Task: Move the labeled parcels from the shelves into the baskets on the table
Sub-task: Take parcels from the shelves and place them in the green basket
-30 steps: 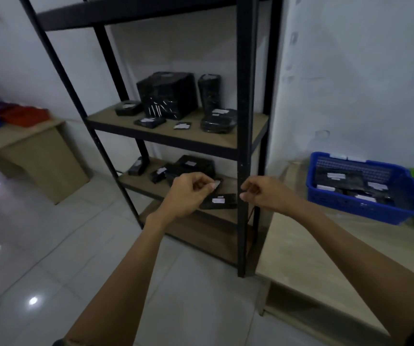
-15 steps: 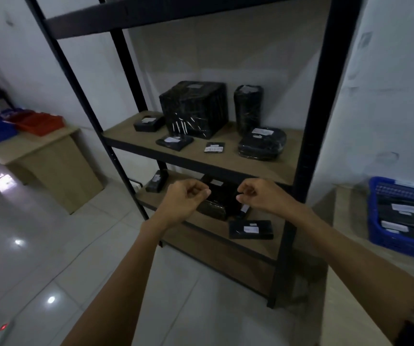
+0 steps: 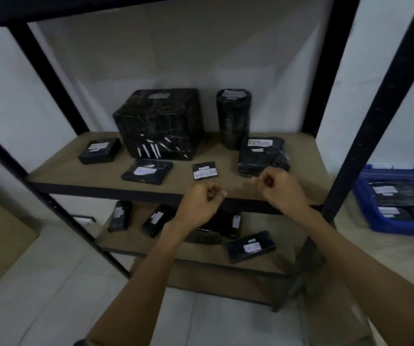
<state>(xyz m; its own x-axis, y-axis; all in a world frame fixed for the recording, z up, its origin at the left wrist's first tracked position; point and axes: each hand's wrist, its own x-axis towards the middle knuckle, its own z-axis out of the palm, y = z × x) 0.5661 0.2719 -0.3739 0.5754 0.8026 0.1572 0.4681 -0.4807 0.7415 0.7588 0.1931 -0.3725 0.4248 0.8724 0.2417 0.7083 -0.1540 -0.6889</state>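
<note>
Just beyond the curled, empty left hand (image 3: 200, 204) and right hand (image 3: 281, 186), a parcel (image 3: 263, 159) is labeled "RETURN".

Head camera looks down, close to shelf (image 3: 166, 181).

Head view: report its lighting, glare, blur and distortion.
Head view, lighting: dim, with the middle shelf shaded by the board above it. Head view, glare: white streaks on the large wrapped box. Head view, blur: soft throughout, so the label on the small flat parcel is hard to read. Head view, distortion: the wide-angle lens makes the right front upright lean steeply.
</note>
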